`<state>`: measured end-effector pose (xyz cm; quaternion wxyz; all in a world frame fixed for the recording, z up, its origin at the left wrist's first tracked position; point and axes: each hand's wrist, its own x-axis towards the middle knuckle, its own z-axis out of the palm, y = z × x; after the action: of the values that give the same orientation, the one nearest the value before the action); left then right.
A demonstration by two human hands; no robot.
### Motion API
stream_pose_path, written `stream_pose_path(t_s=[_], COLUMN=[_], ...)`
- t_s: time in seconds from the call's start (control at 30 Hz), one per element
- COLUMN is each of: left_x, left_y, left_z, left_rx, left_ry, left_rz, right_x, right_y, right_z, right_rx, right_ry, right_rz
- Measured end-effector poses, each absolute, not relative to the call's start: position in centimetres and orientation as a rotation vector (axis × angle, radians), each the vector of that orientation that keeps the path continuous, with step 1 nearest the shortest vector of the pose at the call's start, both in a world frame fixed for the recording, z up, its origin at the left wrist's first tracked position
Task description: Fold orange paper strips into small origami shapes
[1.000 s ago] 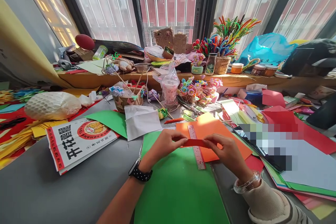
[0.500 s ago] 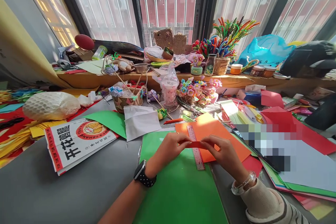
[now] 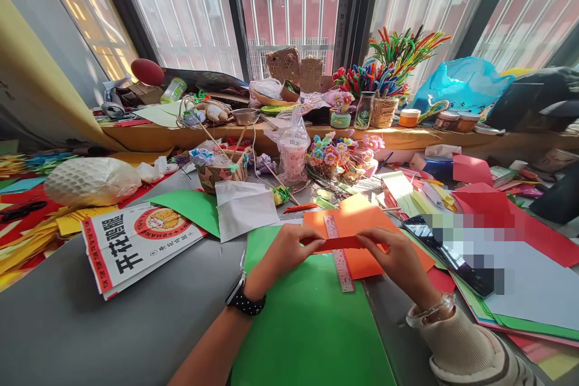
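Note:
A narrow strip of red-orange paper [image 3: 341,243] is stretched level between my two hands. My left hand [image 3: 296,247] pinches its left end, and my right hand [image 3: 384,250] pinches the right end, thumbs toward me. Behind and below the strip lies a pink patterned ruler [image 3: 344,271], partly covered by the strip. The ruler rests across an orange paper sheet [image 3: 357,217] and a green mat [image 3: 307,325]. Whether the strip is folded I cannot tell.
To the left lies a white printed paper bag [image 3: 140,247] beside green paper [image 3: 190,208] and white paper [image 3: 246,211]. A phone [image 3: 447,256] rests on stacked paper at the right. Behind stand a bagged pink cup [image 3: 293,157] and a basket of paper flowers [image 3: 221,175].
My hands have moved apart, so more of the red-orange strip shows between them. Both still pinch its ends. The whole view has shifted slightly.

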<state>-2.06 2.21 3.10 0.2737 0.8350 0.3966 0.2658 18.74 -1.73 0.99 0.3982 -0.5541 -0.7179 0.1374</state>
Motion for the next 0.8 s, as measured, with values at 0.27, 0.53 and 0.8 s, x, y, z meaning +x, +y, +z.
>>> stream_pose_path(t_s=[0.27,0.53,0.8], left_x=[-1.6,-2.3,-2.3], left_y=[2.0,2.4,2.4], left_z=[2.4,3.0,2.9], left_rx=[2.199,2.187,2.177], left_ry=[1.027,1.042,1.130], left_rz=[0.707,0.693,0.930], right_x=[17.9,17.6,17.6], right_y=[-2.1,-2.3,-2.1], right_z=[1.4,1.4,1.2], right_rx=[-1.312,-1.379,-1.362], right_ry=[-1.866,-1.893,-1.894], right_rz=[0.417,0.426,0.428])
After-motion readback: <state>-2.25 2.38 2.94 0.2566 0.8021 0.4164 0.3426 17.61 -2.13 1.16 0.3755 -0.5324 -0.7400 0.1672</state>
